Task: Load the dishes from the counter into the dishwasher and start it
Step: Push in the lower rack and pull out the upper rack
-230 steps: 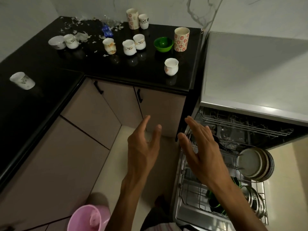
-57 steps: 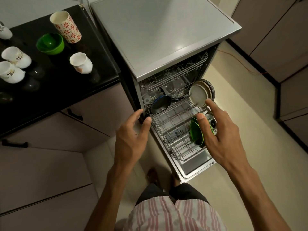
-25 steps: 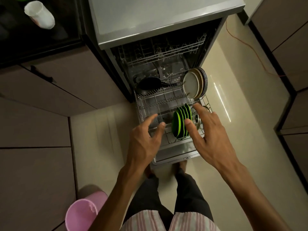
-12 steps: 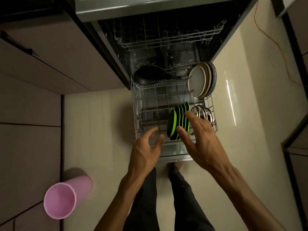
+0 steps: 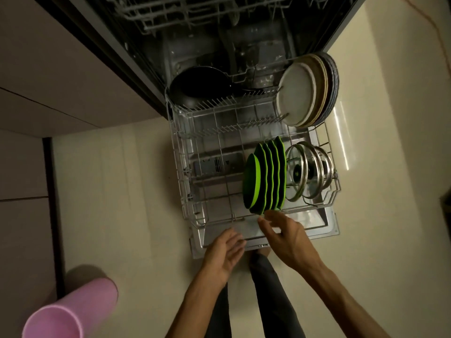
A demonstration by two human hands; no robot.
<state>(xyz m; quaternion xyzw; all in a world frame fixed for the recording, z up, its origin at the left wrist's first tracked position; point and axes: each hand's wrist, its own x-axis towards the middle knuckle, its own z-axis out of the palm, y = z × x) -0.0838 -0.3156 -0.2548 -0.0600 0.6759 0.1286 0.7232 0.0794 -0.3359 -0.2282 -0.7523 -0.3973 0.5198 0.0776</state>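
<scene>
Closest to the camera, around 6 o'clock, are the person's dark trouser legs [image 5: 268, 293], with both forearms coming up from the bottom edge. The left hand [image 5: 225, 252] sits just past 6 o'clock, palm turned inward, fingers loosely bent and holding nothing; its fingertips reach the front edge of the pulled-out lower rack [image 5: 219, 203], but I can't tell if they actually touch the wire. The right hand [image 5: 286, 236] is just beside it at about 5 o'clock, angled up and to the left, fingers spread and relaxed, nothing in it. Its fingertips hover right at the bottom of the green plates [image 5: 266, 176], looks like touching or nearly so, hard to say.

Down at 7 o'clock a pink bin [image 5: 70, 311] stands on the cream floor [image 5: 122, 191].

The rack rests over the open dishwasher door [image 5: 329, 230]. The green plates stand on edge in a row near the rack's front right, around the centre of the shot. Just beside them at 3 o'clock, glass lids [image 5: 310, 169] with steel rims lean upright. Farther back at 1 o'clock, a stack of pale plates [image 5: 307, 91] stands on edge at the rack's right rear corner. At 12 o'clock a black pan [image 5: 200, 86] lies at the rear left. Beyond that, the upper rack [image 5: 195, 11] sits inside the dark dishwasher tub.
</scene>
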